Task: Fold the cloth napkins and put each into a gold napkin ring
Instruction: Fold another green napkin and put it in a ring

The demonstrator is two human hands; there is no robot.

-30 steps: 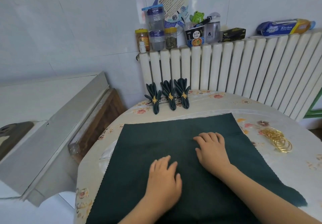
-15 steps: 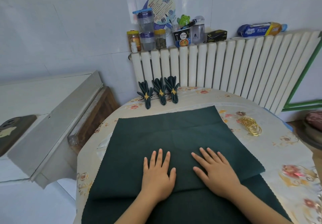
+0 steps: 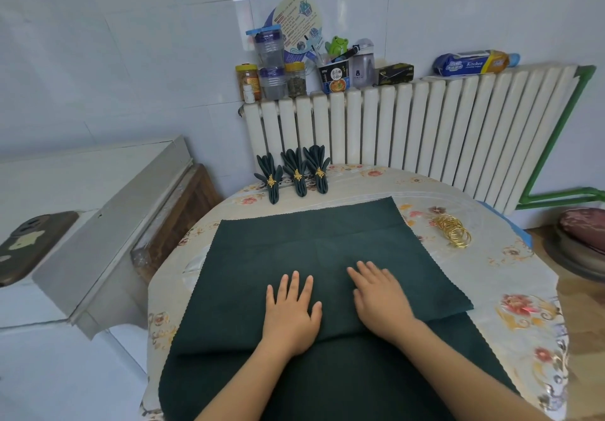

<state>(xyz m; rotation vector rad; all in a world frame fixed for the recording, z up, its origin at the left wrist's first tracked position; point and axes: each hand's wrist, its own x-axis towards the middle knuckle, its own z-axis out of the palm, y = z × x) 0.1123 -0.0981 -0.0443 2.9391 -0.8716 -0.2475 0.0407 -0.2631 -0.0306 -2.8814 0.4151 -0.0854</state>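
Note:
A dark green cloth napkin (image 3: 314, 243) lies spread on the round table (image 3: 510, 276), on top of another dark green cloth (image 3: 343, 384) whose near part shows below it. My left hand (image 3: 293, 314) and my right hand (image 3: 381, 299) rest flat on the napkin near its front edge, palms down, fingers apart, holding nothing. A pile of several gold napkin rings (image 3: 453, 231) sits to the right of the napkin. Three folded green napkins in gold rings (image 3: 296, 175) stand in a row at the table's far edge.
A white radiator (image 3: 425, 125) runs behind the table, with jars, cups and a wipes pack (image 3: 471, 64) on top. A grey cabinet (image 3: 98, 224) stands to the left. A green pipe (image 3: 556, 196) and a stool (image 3: 582, 234) are at the right.
Both hands slid back along the napkin toward me, from its middle to its front edge. The view has shifted, showing more of the table's right side.

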